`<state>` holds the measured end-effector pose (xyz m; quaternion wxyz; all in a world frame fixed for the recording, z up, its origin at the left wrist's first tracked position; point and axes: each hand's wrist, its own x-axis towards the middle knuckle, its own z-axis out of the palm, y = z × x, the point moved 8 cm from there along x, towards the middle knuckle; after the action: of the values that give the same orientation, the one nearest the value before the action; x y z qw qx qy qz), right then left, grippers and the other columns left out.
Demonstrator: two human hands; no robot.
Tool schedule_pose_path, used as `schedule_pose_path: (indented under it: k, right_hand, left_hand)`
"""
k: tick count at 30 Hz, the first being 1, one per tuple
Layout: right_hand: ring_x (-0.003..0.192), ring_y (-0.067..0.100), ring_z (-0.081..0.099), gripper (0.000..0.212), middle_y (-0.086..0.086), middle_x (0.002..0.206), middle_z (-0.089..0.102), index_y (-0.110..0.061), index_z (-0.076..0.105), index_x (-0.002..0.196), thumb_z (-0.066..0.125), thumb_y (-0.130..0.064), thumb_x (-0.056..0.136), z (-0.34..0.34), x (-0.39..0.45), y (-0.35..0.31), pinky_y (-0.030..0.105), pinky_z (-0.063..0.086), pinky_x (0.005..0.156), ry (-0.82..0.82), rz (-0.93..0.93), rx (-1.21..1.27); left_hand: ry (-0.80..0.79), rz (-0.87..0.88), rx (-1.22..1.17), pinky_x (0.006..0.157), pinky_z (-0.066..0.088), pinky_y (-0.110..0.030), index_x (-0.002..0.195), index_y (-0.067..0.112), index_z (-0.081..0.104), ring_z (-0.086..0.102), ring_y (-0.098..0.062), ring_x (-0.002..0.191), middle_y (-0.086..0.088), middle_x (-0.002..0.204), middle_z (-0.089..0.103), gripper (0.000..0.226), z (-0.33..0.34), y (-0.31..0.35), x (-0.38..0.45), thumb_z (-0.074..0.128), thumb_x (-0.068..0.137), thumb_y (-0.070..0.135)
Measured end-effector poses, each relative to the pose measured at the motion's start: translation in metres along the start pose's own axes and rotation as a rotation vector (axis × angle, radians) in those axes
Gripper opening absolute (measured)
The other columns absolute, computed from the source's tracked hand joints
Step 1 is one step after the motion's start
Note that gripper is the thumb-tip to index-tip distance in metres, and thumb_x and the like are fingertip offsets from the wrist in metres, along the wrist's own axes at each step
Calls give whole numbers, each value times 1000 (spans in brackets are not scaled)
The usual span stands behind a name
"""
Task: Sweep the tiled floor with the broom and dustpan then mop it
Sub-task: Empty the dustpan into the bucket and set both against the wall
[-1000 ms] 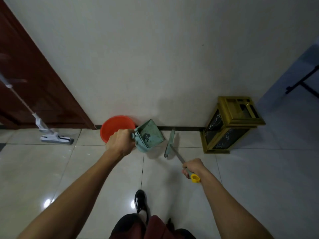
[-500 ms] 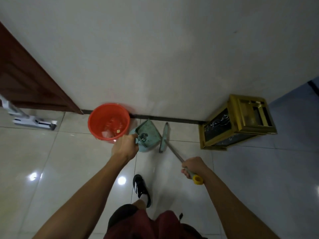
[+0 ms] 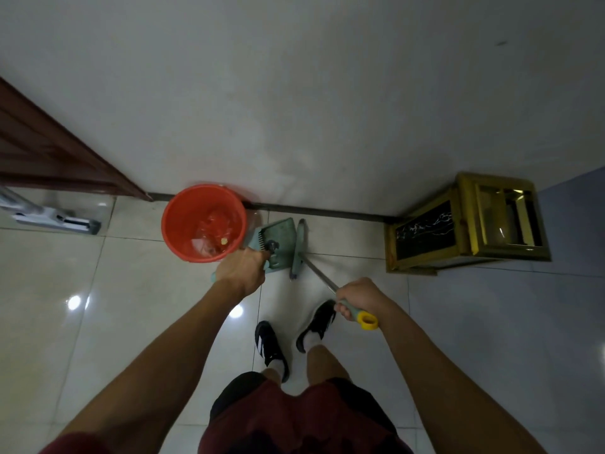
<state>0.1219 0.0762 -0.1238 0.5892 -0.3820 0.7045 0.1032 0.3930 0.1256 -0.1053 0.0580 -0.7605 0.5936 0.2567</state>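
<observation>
— What fills my view, biggest first?

— I see the glossy pale tiled floor (image 3: 137, 322) across the lower half and a plain white wall (image 3: 294, 93) above it. A dark brown wooden door (image 3: 49, 158) sits at the left edge. At the right, against the wall, stands a yellow-framed box with dark panels (image 3: 465, 224).

— And the task's things?

— A round orange plastic bucket (image 3: 183, 224) stands at centre, touching the wall, with scraps inside. Just right of it is the teal plastic dustpan (image 3: 278, 240), tilted beside the bucket's rim. Right of that stands the teal broom with a metal shaft and yellow end loop (image 3: 299, 247), its head on the floor. The white flat mop (image 3: 55, 221) lies at the left edge, well apart.

— My hands?

— My left hand (image 3: 240, 273) has its fingers clenched round the dustpan's handle. My right hand (image 3: 358, 296) grasps the broom's grip just above the yellow loop. Black shoes (image 3: 271, 348) stand below centre.
</observation>
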Motion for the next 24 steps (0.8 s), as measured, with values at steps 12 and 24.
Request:
schedule_pose_path:
  k: [12, 24]
  right_hand:
    - [44, 29, 58, 21, 23, 53, 63, 3, 61, 64, 58, -2, 84, -19, 28, -42, 33, 50, 50, -73, -67, -136]
    - [50, 19, 65, 19, 15, 67, 69, 6, 65, 91, 54, -8, 86, 29, -27, -34, 28, 57, 57, -75, -176, -343]
  left_hand:
    - [-64, 64, 148, 62, 45, -36, 128, 21, 57, 68, -35, 84, -11, 102, 69, 35, 12, 46, 33, 54, 93, 23]
    - [-90, 33, -6, 70, 52, -40, 132, 25, 52, 68, -34, 92, -8, 115, 64, 47, 64, 39, -7, 57, 87, 35]
